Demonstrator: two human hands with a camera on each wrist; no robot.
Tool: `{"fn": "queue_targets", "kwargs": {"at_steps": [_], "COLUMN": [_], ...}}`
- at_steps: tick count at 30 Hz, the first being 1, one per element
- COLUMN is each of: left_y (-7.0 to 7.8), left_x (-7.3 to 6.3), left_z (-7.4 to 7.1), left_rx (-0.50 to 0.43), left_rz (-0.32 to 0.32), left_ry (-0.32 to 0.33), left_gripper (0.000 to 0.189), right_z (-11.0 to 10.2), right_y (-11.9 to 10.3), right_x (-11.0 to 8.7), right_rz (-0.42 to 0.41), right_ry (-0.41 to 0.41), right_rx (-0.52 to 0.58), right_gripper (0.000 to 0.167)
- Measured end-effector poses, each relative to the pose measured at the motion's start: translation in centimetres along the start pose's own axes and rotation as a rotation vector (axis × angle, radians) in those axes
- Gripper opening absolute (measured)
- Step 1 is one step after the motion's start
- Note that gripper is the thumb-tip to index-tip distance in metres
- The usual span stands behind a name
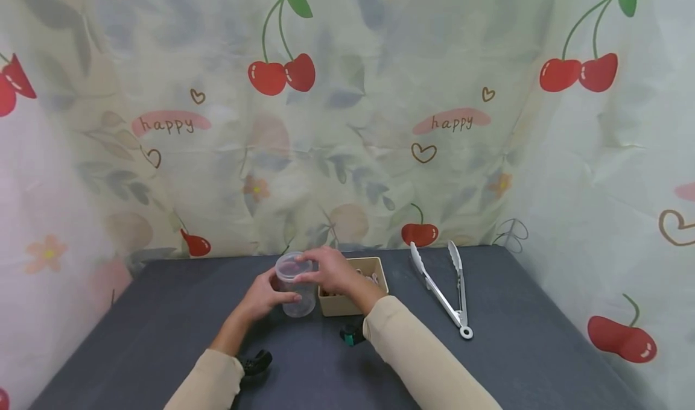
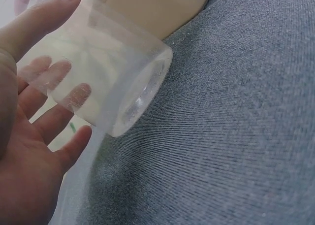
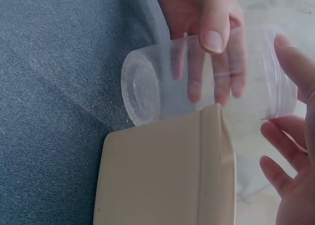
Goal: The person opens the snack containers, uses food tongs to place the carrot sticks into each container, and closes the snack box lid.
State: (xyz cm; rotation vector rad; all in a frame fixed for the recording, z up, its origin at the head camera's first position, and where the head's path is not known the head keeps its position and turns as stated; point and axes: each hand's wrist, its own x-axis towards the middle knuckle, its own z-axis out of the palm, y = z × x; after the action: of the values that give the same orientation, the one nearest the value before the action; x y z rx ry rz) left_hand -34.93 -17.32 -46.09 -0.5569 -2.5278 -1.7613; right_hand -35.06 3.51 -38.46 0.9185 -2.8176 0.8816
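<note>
A clear plastic jar (image 1: 298, 306) stands upright on the dark table, its round see-through lid (image 1: 289, 265) on top. My left hand (image 1: 262, 298) holds the jar's side, thumb across the front and fingers behind the wall, as the left wrist view shows through the plastic (image 2: 113, 62). From above, my right hand (image 1: 332, 271) grips the lid's rim between thumb and fingers; the right wrist view shows them at the ridged lid edge (image 3: 280, 72). No contents are visible inside the jar.
Just right of the jar sits a beige box (image 1: 339, 306) with small objects inside, partly hidden by my right hand and wrist. Metal tongs (image 1: 444, 301) lie spread farther right. A patterned curtain (image 1: 336, 126) hangs behind the table (image 1: 516, 337).
</note>
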Motion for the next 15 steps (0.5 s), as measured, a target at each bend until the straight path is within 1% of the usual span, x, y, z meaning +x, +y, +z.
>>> {"fn": "queue_targets", "kwargs": {"at_steps": [3,6,10,15], "left_y": [0.18,0.27,0.23,0.26], "left_x": [-0.08,-0.15,-0.16,-0.11], "left_z": [0.07,0.1,0.08,0.02], "left_rx": [0.003,0.007,0.009,0.019], "left_rz": [-0.014,-0.018,-0.012,-0.018], "left_ry": [-0.002,-0.005,-0.002,-0.009], "left_gripper": [0.064,0.064,0.064,0.062], "right_z": [-0.2,-0.41,-0.59,-0.91], "right_y": [0.32,0.49,0.52,0.19], "right_x": [0.19,0.4,0.45,0.27], "right_rz": [-0.01,-0.034,-0.064,-0.052], "right_ry": [-0.026,-0.048,-0.045,-0.028], "right_rx": [0.051,0.073,0.023,-0.061], "right_gripper": [0.049,0.048,0.049,0.051]}}
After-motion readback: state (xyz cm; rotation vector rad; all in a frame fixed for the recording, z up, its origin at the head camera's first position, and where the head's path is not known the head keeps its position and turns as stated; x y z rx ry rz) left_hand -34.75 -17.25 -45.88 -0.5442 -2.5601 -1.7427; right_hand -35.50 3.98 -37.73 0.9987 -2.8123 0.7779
